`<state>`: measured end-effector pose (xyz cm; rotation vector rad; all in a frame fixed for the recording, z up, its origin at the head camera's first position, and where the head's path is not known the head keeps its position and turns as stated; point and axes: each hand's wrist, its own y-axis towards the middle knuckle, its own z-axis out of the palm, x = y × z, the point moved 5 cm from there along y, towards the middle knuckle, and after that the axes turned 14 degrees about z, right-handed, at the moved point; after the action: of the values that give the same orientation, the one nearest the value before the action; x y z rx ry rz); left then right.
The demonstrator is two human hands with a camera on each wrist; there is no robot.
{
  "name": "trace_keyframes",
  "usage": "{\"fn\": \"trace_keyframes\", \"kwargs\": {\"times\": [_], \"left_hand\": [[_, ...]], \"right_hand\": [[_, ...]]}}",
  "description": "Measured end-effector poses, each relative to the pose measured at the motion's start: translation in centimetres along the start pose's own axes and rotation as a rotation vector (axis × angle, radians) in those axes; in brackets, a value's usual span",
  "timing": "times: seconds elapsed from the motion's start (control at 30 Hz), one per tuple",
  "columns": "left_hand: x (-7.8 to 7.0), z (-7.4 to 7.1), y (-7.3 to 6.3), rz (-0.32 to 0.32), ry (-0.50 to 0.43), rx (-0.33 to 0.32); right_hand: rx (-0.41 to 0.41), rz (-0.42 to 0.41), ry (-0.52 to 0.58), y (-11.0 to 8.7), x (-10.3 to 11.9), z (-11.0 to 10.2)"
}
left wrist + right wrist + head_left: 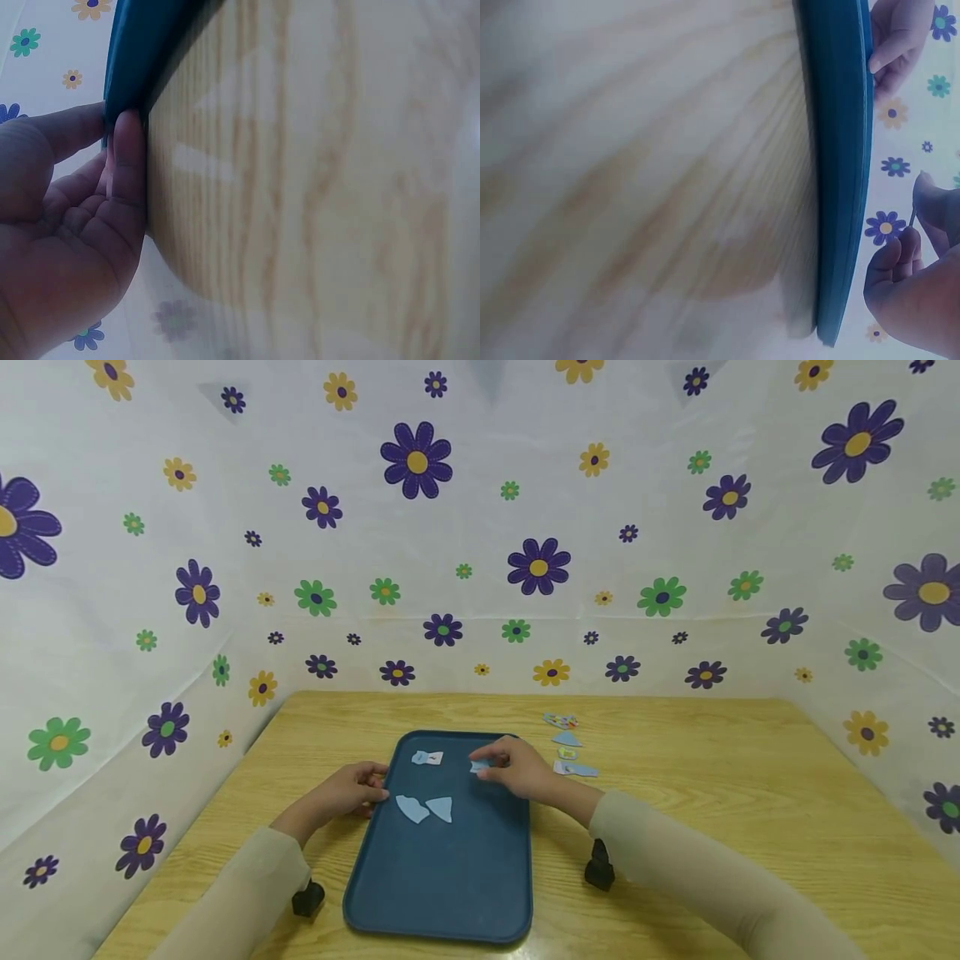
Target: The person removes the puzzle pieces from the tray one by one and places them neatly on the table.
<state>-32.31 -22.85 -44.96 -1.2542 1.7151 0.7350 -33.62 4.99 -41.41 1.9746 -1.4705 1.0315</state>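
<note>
Here's the right grip (519,768), thumb and finger pinching a small blue piece (477,766) over the tray (442,889), out towards one o'clock from its middle. From the right wrist the piece shows edge-on, a thin sliver between the tips; whether it touches the tray, I can't tell. Across at ten o'clock, the left grip (341,793) pinches the tray's rim, thumb above, fingers tucked against the outside.

And look at the layout! A printed piece (427,758) sits just shy of twelve; nearer the middle, a notched piece (412,809) lies at about half past ten, with a wedge piece (440,809) just beside it at twelve. Over at two o'clock, off the tray, a column of loose pieces (567,740) waits on the surface (712,793).

The smart play, I'd say: keep that pinch light and near the edge so flat card doesn't bend, turn it with the fingertips, lay it flat before letting go, and keep the rim steady so its neighbours don't slide.
</note>
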Motion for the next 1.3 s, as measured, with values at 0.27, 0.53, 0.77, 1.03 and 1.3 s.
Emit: {"fn": "trace_keyframes", "kwargs": {"times": [0.27, 0.53, 0.77, 1.03, 1.3], "left_hand": [[0.2, 0.0, 0.0, -0.001, 0.011, 0.004], [0.3, 0.0, 0.0, 0.001, 0.021, 0.005], [0.1, 0.1, 0.0, 0.014, 0.021, 0.016], [0.2, 0.0, 0.0, 0.016, 0.024, 0.013], [0.3, 0.0, 0.1, 0.024, 0.027, 0.017]], "right_hand": [[-0.051, 0.05, 0.068, -1.5, -2.0, -1.5], [-0.076, 0.112, 0.117, -3.1, -3.5, -3.2], [-0.177, 0.16, 0.103, -4.5, -4.9, -5.0], [-0.21, 0.169, 0.037, -5.6, -6.5, -6.5], [-0.208, 0.2, 0.015, -5.9, -8.2, -7.0]]}}
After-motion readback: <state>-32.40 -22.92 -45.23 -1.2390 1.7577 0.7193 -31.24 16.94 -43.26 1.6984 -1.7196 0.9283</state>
